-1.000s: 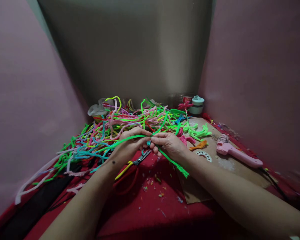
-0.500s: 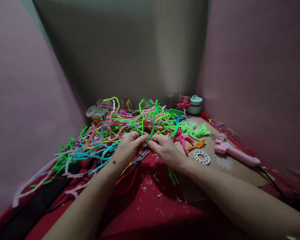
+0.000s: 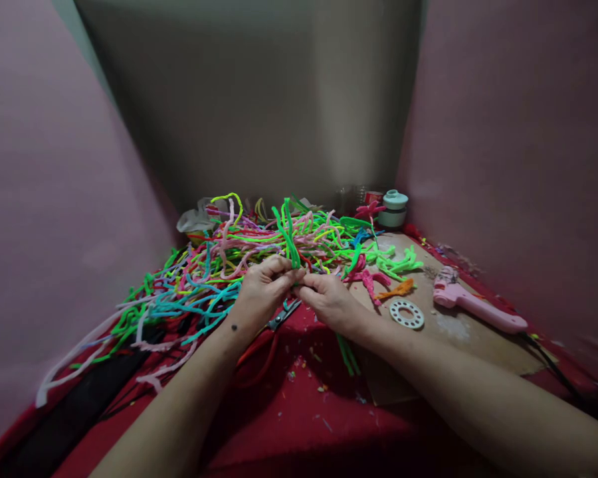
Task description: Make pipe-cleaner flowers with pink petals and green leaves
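Observation:
Green pipe cleaners (image 3: 290,236) stand upright from between my fingertips, their upper lengths close together. My left hand (image 3: 269,289) pinches them near the lower end. Opposite it, my right hand (image 3: 326,300) is closed on the same green pieces, and the fingertips of both hands meet. The exact grip point is partly hidden by the fingers. Scissors with red handles (image 3: 284,315) lie just under my hands, partly covered by my left wrist. Behind my hands spreads a large pile of coloured pipe cleaners (image 3: 239,249).
At the right, a pink glue gun (image 3: 478,307), a white ring with holes (image 3: 406,314) and an orange piece (image 3: 396,289) rest on cardboard (image 3: 453,342). A pale blue jar (image 3: 393,209) stands at the back. Small scraps dot the red cloth (image 3: 299,418).
The green pipe cleaners were spread apart in a V and now stand close together. Both hands stay closed at nearly the same place. The view has shifted slightly.

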